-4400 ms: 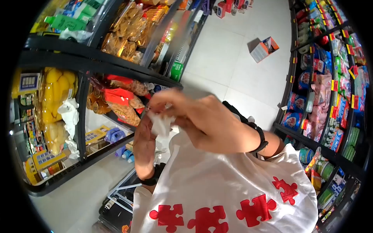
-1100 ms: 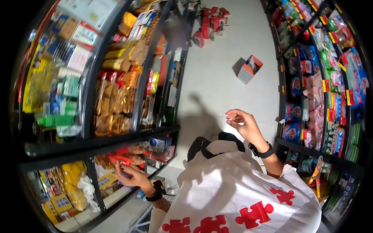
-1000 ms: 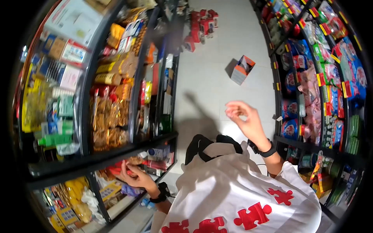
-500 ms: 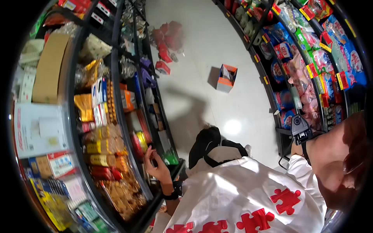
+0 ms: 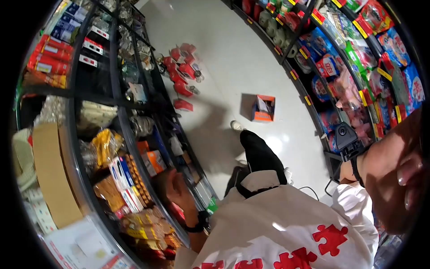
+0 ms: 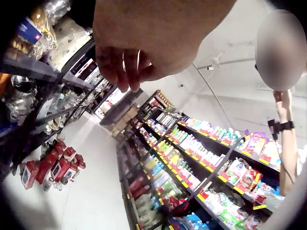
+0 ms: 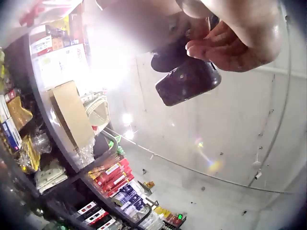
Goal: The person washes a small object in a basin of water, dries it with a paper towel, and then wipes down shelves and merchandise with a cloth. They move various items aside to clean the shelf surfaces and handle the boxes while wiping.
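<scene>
My left hand (image 5: pixel 177 190) hangs by the front of the left shelf rack, close to an orange and white box (image 5: pixel 154 162). In the left wrist view its fingers (image 6: pixel 117 67) droop, loosely bent, with nothing between them. My right hand (image 5: pixel 401 184) is raised close to the head, large at the right edge of the head view. In the right wrist view its bent fingers (image 7: pixel 223 50) are beside the blurred head and overlap a dark rounded device (image 7: pixel 187 86) worn there. A black wrist camera (image 5: pixel 347 141) is strapped to the right wrist.
Packed shelves stand on both sides, with bagged detergents (image 5: pixel 329 65) on the right. An open orange box (image 5: pixel 263 108) and several red boxes (image 5: pixel 179 74) lie on the aisle floor. A large cardboard piece (image 5: pixel 56 172) and a white box (image 5: pixel 83 246) occupy the left rack.
The hands, together in front of the chest at first, have parted. My right hand has risen to the head; my left has moved along the left rack. The view has turned and moved up the aisle.
</scene>
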A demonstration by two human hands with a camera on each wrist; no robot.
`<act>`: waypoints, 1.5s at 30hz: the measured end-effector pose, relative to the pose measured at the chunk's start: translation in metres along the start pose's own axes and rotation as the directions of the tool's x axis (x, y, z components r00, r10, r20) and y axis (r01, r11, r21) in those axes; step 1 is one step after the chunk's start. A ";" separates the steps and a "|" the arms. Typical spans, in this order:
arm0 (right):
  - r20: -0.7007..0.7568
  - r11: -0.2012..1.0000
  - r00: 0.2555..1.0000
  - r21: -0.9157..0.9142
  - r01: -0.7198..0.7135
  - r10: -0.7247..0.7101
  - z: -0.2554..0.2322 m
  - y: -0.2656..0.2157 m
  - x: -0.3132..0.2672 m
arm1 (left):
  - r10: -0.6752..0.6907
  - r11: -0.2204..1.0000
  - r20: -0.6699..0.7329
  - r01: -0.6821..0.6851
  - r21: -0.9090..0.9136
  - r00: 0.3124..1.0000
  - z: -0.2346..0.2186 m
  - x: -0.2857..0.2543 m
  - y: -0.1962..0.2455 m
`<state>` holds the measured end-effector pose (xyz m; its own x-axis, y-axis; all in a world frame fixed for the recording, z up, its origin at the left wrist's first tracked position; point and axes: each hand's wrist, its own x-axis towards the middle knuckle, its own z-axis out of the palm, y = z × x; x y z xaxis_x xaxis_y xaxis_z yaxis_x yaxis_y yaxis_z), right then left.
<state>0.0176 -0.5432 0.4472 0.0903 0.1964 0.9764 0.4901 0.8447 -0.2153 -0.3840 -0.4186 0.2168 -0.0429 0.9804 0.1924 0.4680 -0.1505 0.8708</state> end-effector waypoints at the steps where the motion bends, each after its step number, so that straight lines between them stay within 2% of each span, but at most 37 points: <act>1: -0.003 1.000 1.000 0.008 -0.003 0.003 0.001 0.024 0.003 | -0.009 0.999 0.000 0.009 0.053 1.000 0.009 0.021 -0.012; 2: -0.007 1.000 1.000 0.019 -0.002 0.002 0.004 0.040 0.004 | -0.027 0.993 0.001 0.027 0.112 1.000 0.010 0.030 -0.021; 3: -0.014 1.000 1.000 0.029 0.004 -0.004 0.005 0.061 0.008 | 0.111 0.986 -0.032 -0.106 0.125 0.993 0.025 0.052 -0.007; 4: -0.011 0.999 1.000 0.048 0.008 -0.007 0.008 0.089 0.018 | 0.103 0.986 -0.040 -0.097 0.134 0.994 0.034 0.075 -0.005; 6: -0.010 0.997 0.999 0.075 0.031 -0.030 0.011 0.116 0.030 | 0.149 0.976 -0.074 -0.135 0.171 0.986 0.040 0.102 -0.005; 8: -0.006 0.993 0.999 0.108 0.047 -0.047 0.012 0.149 0.047 | 0.113 0.984 -0.092 -0.099 0.148 0.989 0.054 0.134 0.015; 10: -0.006 0.990 0.999 0.129 0.053 -0.053 0.016 0.182 0.061 | 0.088 0.984 -0.052 -0.079 0.159 0.995 0.067 0.170 0.030; 11: -0.007 0.989 0.998 0.135 0.057 -0.057 0.017 0.194 0.064 | 0.051 0.992 -0.070 -0.042 0.119 0.996 0.075 0.184 0.022; 16: -0.009 0.991 0.998 0.124 0.059 -0.058 0.036 0.250 0.080 | 0.001 0.989 -0.099 0.013 0.147 0.995 0.106 0.243 0.015; 18: -0.006 0.992 0.999 0.117 0.047 -0.046 0.045 0.275 0.084 | 0.151 0.981 -0.073 -0.140 0.138 0.986 0.122 0.269 0.011; 19: -0.009 0.993 0.999 0.115 0.042 -0.041 0.049 0.291 0.085 | 0.033 0.993 -0.012 -0.031 0.113 0.999 0.128 0.286 0.027; 20: -0.003 0.992 0.999 0.118 0.044 -0.044 0.053 0.306 0.088 | 0.030 0.994 -0.017 -0.029 0.103 0.999 0.137 0.299 0.026; 22: -0.003 0.990 0.998 0.124 0.066 -0.066 0.063 0.338 0.090 | -0.057 0.998 -0.022 0.057 0.017 0.998 0.154 0.334 0.018; 24: -0.009 0.988 0.996 0.130 0.086 -0.086 0.073 0.366 0.090 | -0.035 0.997 0.036 0.033 0.065 0.999 0.162 0.368 0.004; 26: -0.025 0.990 0.996 0.110 0.082 -0.080 0.085 0.388 0.091 | 0.075 0.983 0.124 -0.094 0.157 0.989 0.171 0.406 -0.006; 27: -0.028 0.991 0.996 0.101 0.089 -0.086 0.092 0.399 0.095 | 0.030 0.996 0.121 -0.040 0.084 0.992 0.181 0.424 0.005; 30: -0.013 0.990 0.995 0.093 0.102 -0.101 0.113 0.437 0.101 | 0.041 0.989 0.143 -0.061 0.136 0.989 0.179 0.482 -0.001; 31: -0.007 0.991 0.995 0.089 0.104 -0.104 0.120 0.448 0.104 | 0.023 0.991 0.107 -0.037 0.129 0.994 0.186 0.500 0.001; 32: -0.005 0.991 0.996 0.094 0.094 -0.094 0.125 0.462 0.107 | 0.079 0.986 0.087 -0.091 0.138 0.993 0.189 0.517 0.000; 36: -0.021 0.990 0.998 0.129 0.057 -0.055 0.144 0.514 0.116 | 0.045 0.987 0.095 -0.059 0.148 0.994 0.199 0.557 -0.002; 38: -0.015 0.987 0.999 0.158 0.034 -0.032 0.154 0.543 0.122 | -0.020 0.990 0.105 0.005 0.140 0.994 0.205 0.573 0.000; 40: -0.026 0.988 0.999 0.152 -0.027 0.031 0.170 0.569 0.126 | 0.021 0.994 0.099 -0.032 0.104 0.995 0.215 0.587 -0.007; 42: -0.069 0.972 0.982 0.166 -0.165 0.178 0.180 0.602 0.127 | -0.034 0.987 0.132 0.013 0.162 0.991 0.225 0.601 -0.007; 43: -0.226 0.918 0.911 0.284 -0.277 0.344 0.172 0.607 0.105 | -0.067 0.985 0.144 0.042 0.167 0.987 0.230 0.606 -0.011; 44: 0.054 0.908 0.913 -0.151 -0.392 0.403 0.233 0.642 0.135 | -0.084 0.985 0.150 0.059 0.161 0.985 0.238 0.614 -0.015; 45: 0.238 0.893 0.862 -0.054 -0.448 0.447 0.230 0.678 0.137 | -0.052 0.988 0.128 0.033 0.149 0.990 0.249 0.621 -0.014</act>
<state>0.1630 0.1702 0.4300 0.0906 0.6654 0.7410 0.4436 0.6392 -0.6282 -0.1976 0.2236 0.2114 0.0457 0.9951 0.0873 0.5928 -0.0973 0.7994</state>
